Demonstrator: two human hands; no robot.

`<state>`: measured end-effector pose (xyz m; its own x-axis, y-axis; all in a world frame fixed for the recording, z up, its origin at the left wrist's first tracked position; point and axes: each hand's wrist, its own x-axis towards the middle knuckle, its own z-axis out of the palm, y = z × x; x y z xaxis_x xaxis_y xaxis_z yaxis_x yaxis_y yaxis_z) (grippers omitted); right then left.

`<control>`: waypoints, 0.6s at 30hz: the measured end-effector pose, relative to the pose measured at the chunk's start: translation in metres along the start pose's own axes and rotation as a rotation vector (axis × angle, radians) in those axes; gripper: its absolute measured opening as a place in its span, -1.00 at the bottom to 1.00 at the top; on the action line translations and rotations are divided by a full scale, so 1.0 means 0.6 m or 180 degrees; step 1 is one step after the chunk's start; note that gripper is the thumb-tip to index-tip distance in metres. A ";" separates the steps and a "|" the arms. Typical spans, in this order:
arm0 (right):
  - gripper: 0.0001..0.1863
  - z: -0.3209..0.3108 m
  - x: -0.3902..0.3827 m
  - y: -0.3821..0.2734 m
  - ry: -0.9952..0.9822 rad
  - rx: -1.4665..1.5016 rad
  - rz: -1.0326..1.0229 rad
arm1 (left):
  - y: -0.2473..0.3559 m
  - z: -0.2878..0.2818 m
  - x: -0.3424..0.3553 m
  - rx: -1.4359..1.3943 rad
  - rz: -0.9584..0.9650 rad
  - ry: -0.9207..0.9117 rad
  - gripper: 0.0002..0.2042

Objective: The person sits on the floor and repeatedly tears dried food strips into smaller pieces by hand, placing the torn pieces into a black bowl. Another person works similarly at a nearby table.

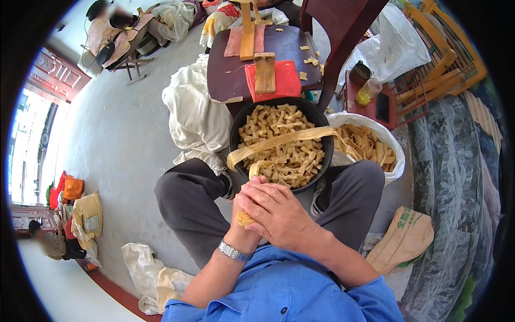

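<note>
My right hand (273, 214) is wrapped over my left hand (240, 213), which is mostly hidden beneath it. Both close on a folded yellowish strip (244, 218), part of which rises above my fingers. Just beyond them is a black tub (234, 139) full of short, knotted tan pieces (279, 134). A long flat strip (268, 140) lies across the tub toward a white sack (396, 150) holding loose strips (367, 145). A dark chair (225, 80) behind the tub carries red and pink cloths (289, 80) and wooden blocks (265, 72).
At right are a small red stand (357, 102) with containers and a phone, folded wooden chairs (440, 59) and a burlap sack (399, 239). A white cloth bundle (193, 107) sits left of the tub. Other people (107, 35) sit at upper left; bags (86, 214) lie at left.
</note>
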<state>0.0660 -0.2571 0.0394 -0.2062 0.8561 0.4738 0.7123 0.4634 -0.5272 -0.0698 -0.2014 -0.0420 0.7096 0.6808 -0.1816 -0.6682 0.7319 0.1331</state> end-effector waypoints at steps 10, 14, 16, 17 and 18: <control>-0.76 -0.026 -0.014 0.017 0.0798 0.0407 -0.0011 | -0.006 0.154 0.006 0.1766 -0.0499 0.1418 -0.85; -0.79 -0.026 -0.011 0.025 0.1185 0.0506 0.0304 | 0.006 0.152 -0.019 0.3556 -0.1499 0.1020 -0.80; -0.86 -0.015 -0.011 0.029 0.1297 0.0390 0.0432 | 0.013 0.155 -0.015 0.4421 -0.1653 0.0827 -0.82; -0.88 -0.009 -0.014 0.029 0.1260 0.0350 0.0571 | 0.018 0.159 -0.013 0.4854 -0.1725 0.0720 -0.83; -0.88 -0.004 -0.019 0.028 0.1215 0.0311 0.0708 | 0.022 0.164 -0.009 0.5154 -0.1764 0.0637 -0.82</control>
<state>0.0821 -0.2595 0.0267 0.2200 0.8001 0.5581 0.6408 0.3128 -0.7011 -0.0605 -0.1931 0.0568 0.6390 0.4359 -0.6338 0.6038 0.2262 0.7644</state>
